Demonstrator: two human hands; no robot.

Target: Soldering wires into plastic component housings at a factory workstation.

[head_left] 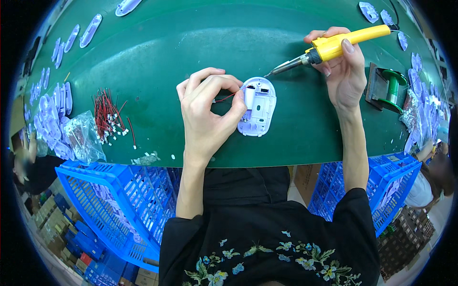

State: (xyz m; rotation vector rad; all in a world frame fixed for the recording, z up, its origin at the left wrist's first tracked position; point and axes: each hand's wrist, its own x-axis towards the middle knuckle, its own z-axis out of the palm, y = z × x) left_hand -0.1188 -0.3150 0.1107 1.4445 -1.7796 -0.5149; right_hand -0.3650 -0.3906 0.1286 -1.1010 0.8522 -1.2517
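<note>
My right hand (347,76) grips a yellow soldering iron (360,37), its metal tip angled down to the left at the top rim of a pale lilac plastic housing (260,117). The housing lies on the green table in front of me, its inner side with slots and ribs facing up. At its left edge my left hand (205,102) is closed in a pinch on a thin red wire lead (224,98). The fingertips cover the wire's end, and whether the iron's tip touches the housing I cannot tell.
Red and black wire leads (109,114) with white connectors lie in a pile at left, near a clear plastic bag (85,138) and lilac shells (52,114). A green solder spool (394,90) stands at right beside more shells (420,109). Blue crates (119,190) flank me below the table edge.
</note>
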